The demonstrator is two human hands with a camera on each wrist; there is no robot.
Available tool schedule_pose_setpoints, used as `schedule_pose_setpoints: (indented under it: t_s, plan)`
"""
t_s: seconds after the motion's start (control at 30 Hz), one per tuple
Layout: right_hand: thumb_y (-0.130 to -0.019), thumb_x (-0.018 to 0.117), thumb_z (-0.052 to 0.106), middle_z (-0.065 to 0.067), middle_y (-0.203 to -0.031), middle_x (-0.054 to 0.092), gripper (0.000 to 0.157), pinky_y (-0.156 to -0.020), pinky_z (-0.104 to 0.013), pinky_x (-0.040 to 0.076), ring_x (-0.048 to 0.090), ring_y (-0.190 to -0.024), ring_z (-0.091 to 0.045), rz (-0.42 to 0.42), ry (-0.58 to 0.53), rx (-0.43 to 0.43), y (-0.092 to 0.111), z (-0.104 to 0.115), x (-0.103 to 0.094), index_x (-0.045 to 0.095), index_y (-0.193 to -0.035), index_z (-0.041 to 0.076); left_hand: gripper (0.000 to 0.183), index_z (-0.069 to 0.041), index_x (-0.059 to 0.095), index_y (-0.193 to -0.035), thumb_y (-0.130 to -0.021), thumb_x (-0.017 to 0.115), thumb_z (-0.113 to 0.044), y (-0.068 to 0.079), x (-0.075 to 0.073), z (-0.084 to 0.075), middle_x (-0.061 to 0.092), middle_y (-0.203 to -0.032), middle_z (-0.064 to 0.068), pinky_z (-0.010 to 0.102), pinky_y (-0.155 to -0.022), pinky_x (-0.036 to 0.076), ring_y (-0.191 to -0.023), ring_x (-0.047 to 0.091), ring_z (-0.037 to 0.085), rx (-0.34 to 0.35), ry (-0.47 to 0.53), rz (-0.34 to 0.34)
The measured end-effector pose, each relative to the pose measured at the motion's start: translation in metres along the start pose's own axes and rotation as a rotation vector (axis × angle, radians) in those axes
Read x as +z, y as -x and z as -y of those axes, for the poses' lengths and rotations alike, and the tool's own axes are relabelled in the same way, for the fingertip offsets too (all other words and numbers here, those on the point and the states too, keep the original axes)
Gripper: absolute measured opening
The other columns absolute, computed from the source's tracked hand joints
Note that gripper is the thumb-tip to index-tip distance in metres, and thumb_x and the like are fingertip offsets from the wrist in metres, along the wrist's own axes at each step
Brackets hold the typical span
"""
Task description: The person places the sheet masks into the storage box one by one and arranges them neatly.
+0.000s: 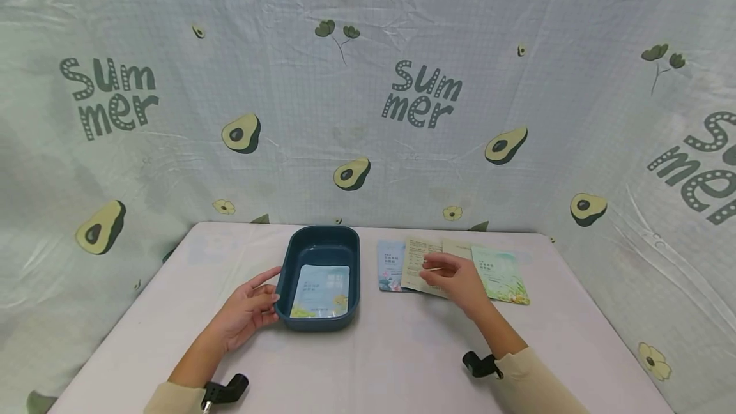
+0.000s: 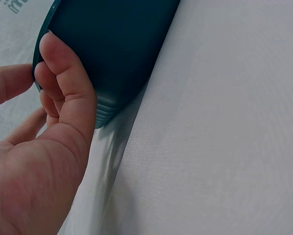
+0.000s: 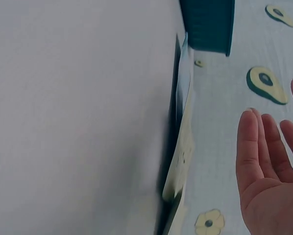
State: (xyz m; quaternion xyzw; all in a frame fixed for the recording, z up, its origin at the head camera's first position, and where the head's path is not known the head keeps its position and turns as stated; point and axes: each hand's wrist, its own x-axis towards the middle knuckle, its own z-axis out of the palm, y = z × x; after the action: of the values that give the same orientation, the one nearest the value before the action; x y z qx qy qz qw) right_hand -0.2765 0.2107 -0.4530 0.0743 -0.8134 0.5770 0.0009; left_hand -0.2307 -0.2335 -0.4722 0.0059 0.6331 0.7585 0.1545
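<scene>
A dark teal plastic basin (image 1: 317, 235) rests on the table, with a pale blue flat sachet (image 1: 320, 291) lying inside. My left hand (image 1: 251, 310) grips the basin's left rim; the left wrist view shows curled fingertips (image 2: 56, 51) at its edge. Above the row of sachets hovers my right hand (image 1: 457, 283), fingers apart and holding nothing. Beneath it lie overlapping flat sachets: a blue one (image 1: 391, 266), a beige printed one (image 1: 415, 267), another beige one (image 1: 456, 248) partly hidden by the hand, and a green one (image 1: 500, 275). From the right wrist, the beige sachet (image 3: 181, 156) appears edge-on.
A white cloth covers the table (image 1: 402, 350). Behind it hangs a curtain (image 1: 299, 114) printed with avocados and lettering. Each wrist wears a black camera, one (image 1: 227, 390) on the left and one (image 1: 480, 364) on the right.
</scene>
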Motion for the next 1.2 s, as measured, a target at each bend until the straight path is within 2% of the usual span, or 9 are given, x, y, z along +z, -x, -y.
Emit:
schedule_pose_setpoints:
  t_s: [0.33,0.57,0.73,1.07,1.2]
  plan:
    - [-0.088,0.081,0.028,-0.020,-0.128,0.069,0.055,-0.084,-0.021,0.058,0.071,-0.103,-0.013,-0.062,0.036,0.012,0.010,-0.011,-0.034,0.064,-0.134,0.002,0.071,-0.014,0.020,-0.164,-0.103,0.056,-0.007,0.002,0.002,-0.001,0.059,-0.109,0.002,0.024,-0.076,0.059,-0.081,0.064,0.012,-0.004,0.006,-0.005]
    - [-0.089,0.080,0.032,-0.018,-0.131,0.069,0.055,-0.084,-0.016,0.055,0.069,-0.105,-0.010,-0.115,0.091,0.012,0.013,-0.018,-0.055,0.064,-0.135,0.006,0.070,-0.014,0.021,-0.164,-0.103,0.055,-0.007,0.002,0.003,-0.001,0.059,-0.108,0.002,0.024,-0.077,0.059,-0.081,0.064,0.012,-0.005,0.006,-0.011]
    - [-0.090,0.079,0.035,-0.017,-0.134,0.067,0.055,-0.084,-0.015,0.054,0.068,-0.107,-0.010,-0.123,0.136,0.021,0.014,-0.021,-0.068,0.065,-0.136,0.008,0.070,-0.014,0.021,-0.164,-0.103,0.055,-0.007,0.003,0.003,-0.001,0.059,-0.109,0.002,0.024,-0.077,0.059,-0.082,0.064,0.013,-0.004,0.004,-0.014]
    - [-0.092,0.077,0.034,-0.022,-0.133,0.066,0.055,-0.082,-0.014,0.053,0.063,-0.101,0.006,-0.147,0.187,-0.017,0.011,-0.039,-0.092,0.065,-0.134,0.002,0.070,-0.014,0.021,-0.164,-0.104,0.055,-0.008,0.002,0.002,0.000,0.060,-0.108,0.002,0.024,-0.077,0.059,-0.082,0.063,0.013,0.000,0.005,-0.006]
    - [-0.093,0.076,0.034,-0.023,-0.133,0.066,0.054,-0.081,-0.011,0.052,0.061,-0.101,0.009,-0.168,0.214,-0.032,0.008,-0.049,-0.102,0.065,-0.134,0.000,0.070,-0.014,0.021,-0.164,-0.103,0.055,-0.007,0.002,0.001,0.000,0.059,-0.108,0.002,0.024,-0.077,0.059,-0.082,0.064,0.013,0.002,0.008,-0.004]
